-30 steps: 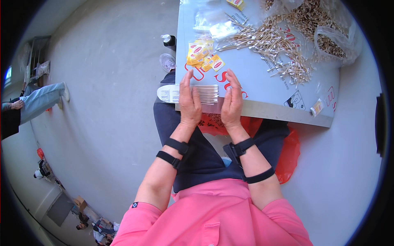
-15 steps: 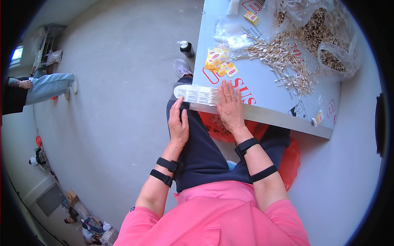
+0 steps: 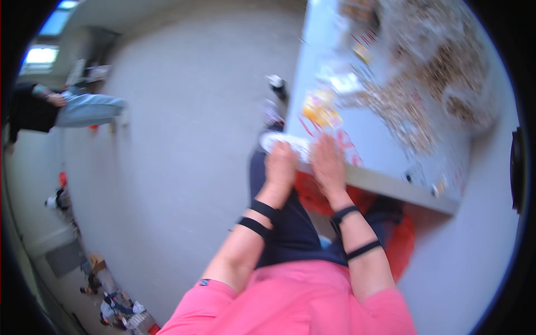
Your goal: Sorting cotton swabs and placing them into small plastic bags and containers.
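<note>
The picture is blurred by motion. My left hand [image 3: 281, 163] is at the near edge of the pale blue table [image 3: 391, 187], its fingers on a flat white ribbed card [image 3: 277, 142] that juts over the table's corner. My right hand [image 3: 328, 163] lies just to the right, palm down at the card's right end on the tabletop. Its fingers are too smeared to tell whether they grip anything. Both wrists wear black bands. My dark trousers and pink top fill the lower middle.
Small yellow packets [image 3: 321, 111] lie beyond my hands. Farther back, a heap of pale wooden pegs [image 3: 416, 120] and a clear bag of them [image 3: 446, 61] cover the table. A red-orange bag [image 3: 403, 245] hangs under the table. Another person's legs [image 3: 78, 109] show at far left.
My head has swung, so the whole view has shifted and blurred. My left hand has come back up from my lap to the white card beside my right hand.
</note>
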Demonstrator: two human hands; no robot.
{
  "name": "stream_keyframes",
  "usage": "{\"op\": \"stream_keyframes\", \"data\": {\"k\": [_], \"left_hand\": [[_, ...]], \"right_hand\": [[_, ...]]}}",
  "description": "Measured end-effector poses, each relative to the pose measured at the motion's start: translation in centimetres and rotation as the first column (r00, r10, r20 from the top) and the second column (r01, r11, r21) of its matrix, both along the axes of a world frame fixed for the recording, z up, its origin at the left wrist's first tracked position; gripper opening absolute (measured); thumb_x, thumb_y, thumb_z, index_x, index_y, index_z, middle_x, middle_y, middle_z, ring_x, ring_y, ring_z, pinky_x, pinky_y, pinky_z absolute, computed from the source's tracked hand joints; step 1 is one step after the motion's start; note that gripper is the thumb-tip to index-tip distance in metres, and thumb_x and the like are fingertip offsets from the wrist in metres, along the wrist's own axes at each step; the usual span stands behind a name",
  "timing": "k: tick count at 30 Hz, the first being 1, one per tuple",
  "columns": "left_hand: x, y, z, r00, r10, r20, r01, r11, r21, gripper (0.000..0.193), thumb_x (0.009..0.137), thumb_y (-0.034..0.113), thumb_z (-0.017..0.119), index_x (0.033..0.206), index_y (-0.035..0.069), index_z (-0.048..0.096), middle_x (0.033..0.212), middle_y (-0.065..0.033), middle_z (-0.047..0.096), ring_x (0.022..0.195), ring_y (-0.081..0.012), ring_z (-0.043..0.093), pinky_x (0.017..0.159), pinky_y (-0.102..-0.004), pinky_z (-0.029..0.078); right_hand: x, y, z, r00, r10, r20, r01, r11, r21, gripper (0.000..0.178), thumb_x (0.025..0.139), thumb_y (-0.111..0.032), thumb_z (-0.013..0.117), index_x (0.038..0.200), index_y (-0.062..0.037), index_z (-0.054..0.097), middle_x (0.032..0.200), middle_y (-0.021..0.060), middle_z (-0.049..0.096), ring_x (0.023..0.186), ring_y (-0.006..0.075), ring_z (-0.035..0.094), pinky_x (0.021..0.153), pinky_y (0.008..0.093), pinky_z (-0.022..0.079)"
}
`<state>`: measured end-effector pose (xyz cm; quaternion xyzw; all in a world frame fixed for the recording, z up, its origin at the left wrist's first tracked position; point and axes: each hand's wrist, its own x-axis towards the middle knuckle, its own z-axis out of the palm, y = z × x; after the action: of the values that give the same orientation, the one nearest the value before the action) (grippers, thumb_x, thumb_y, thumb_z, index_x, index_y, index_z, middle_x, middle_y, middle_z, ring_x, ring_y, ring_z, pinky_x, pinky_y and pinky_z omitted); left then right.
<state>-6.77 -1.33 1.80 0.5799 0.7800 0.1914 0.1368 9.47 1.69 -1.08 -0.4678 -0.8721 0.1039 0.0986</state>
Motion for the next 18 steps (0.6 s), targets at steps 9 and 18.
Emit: {"op": "stream_keyframes", "data": {"k": [9,18], "left_hand": [[1.8,1.5,-0.7,0.991,0.133,-0.01,-0.134,0.982,-0.131,0.011,0.085,-0.004,0.052,0.093,-0.006,0.058,0.097,-0.0257,0.061,0.09,-0.0418,0.066,0.077,-0.0456,0.057],[1.8,1.9,-1.8,0.991,0.136,-0.015,-0.137,0.99,-0.026,0.009,0.087,0.0,0.051,0.092,-0.002,0.059,0.09,-0.0229,0.063,0.085,-0.0395,0.067,0.072,-0.0456,0.058]], "right_hand": [[1.1,-0.5,-2.3,1.0,0.016,-0.016,-0.015,0.998,0.063,0.074,0.089,-0.029,0.063,0.15,-0.0005,0.032,0.164,0.0152,0.02,0.152,0.0311,0.014,0.124,0.0495,0.008],[1.0,0.0,-2.4,0.995,0.015,-0.095,-0.006,0.996,0.093,0.081,0.08,-0.022,0.074,0.147,0.0016,0.034,0.162,0.0179,0.022,0.152,0.0333,0.016,0.124,0.0508,0.007]]}}
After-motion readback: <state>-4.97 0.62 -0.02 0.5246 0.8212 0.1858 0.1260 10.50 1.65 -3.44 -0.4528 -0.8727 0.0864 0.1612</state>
